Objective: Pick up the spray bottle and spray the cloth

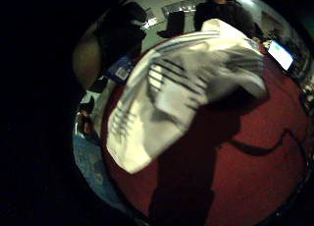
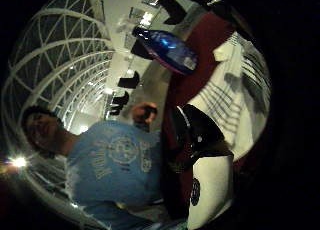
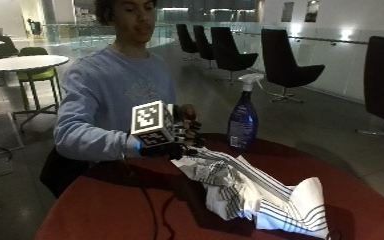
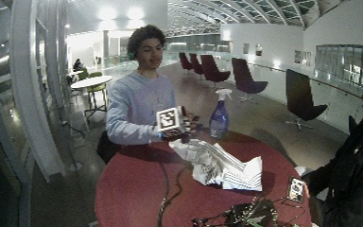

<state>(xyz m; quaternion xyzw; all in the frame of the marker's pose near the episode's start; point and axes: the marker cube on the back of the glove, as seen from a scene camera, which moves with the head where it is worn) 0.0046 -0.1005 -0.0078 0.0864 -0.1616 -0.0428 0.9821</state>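
Spray bottle point(image 3: 242, 122) upright nr table edge point(image 3: 292, 152)

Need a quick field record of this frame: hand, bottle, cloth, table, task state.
right hand: gloved right hand raised above the table edge, at the near end of the cloth; contact with the cloth unclear, fingers not readable
spray bottle: blue spray bottle with white trigger head, upright on the table, beyond the hand, not held
cloth: white striped cloth lying crumpled on the table
table: round red table
task state: bottle not yet picked up, no spraying
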